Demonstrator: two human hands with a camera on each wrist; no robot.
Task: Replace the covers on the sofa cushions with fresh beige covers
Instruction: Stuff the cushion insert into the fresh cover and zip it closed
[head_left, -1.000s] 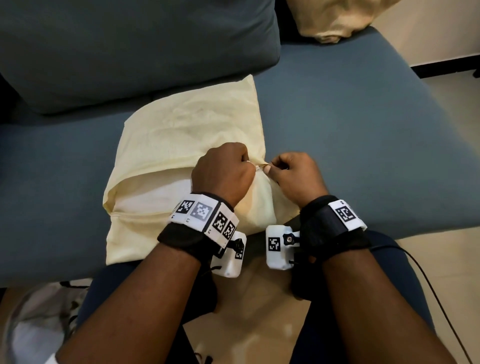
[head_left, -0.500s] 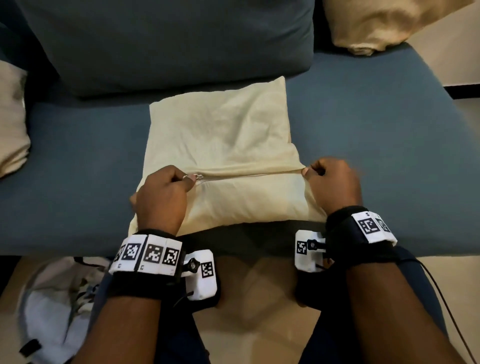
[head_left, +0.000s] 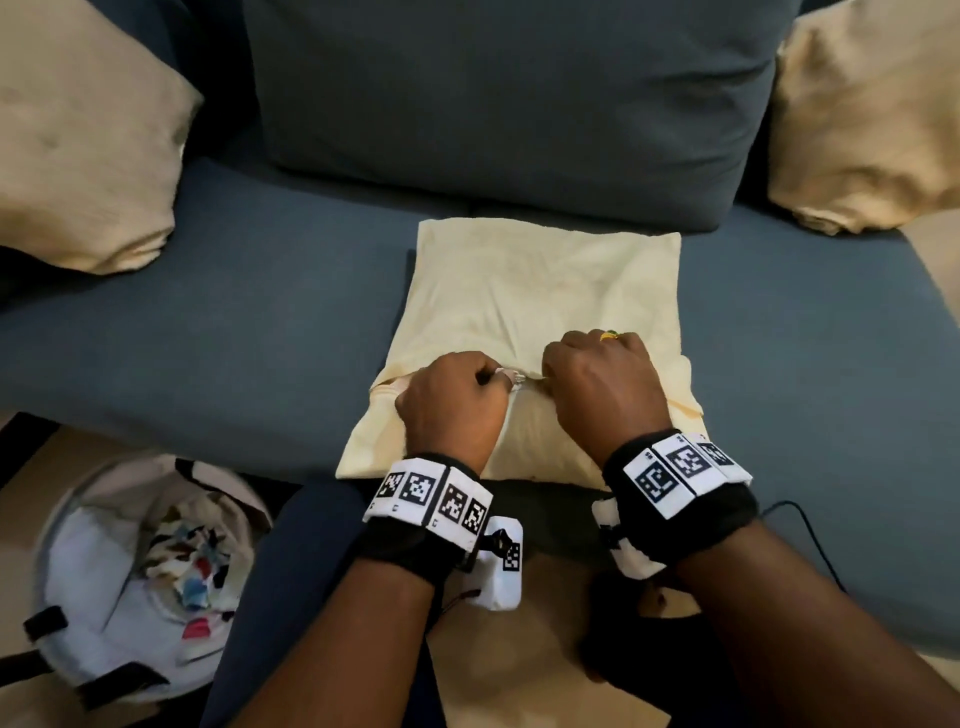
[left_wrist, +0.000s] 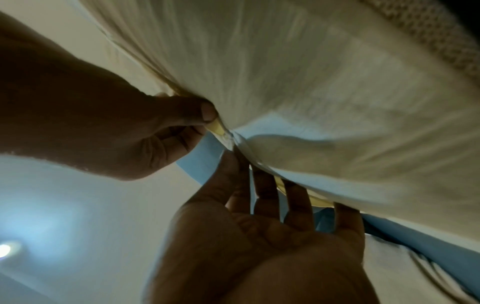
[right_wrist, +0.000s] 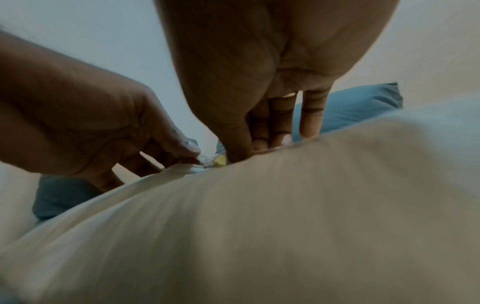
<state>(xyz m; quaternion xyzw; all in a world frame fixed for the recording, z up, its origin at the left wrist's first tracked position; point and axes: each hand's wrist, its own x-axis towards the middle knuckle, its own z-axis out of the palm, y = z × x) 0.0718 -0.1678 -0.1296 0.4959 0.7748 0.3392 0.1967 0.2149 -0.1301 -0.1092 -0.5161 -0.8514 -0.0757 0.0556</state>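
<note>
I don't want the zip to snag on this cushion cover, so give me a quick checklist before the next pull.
1. Left hand pinches the zip pull: ok.
2. Right hand holds the cover beside the pull: ok.
3. Zip fully closed: not ok; the opening still gapes at its left end.
4. Fabric clear of the zip teeth: cannot tell, hands hide them.
5. Cushion lying flat on the sofa seat: ok.

Bare sofa seat (head_left: 249, 332) L & R of the cushion (head_left: 545, 280) gives hand room. Back cushion (head_left: 498, 104) blocks just behind; beige pillows (head_left: 78, 140) fill both far corners.
</note>
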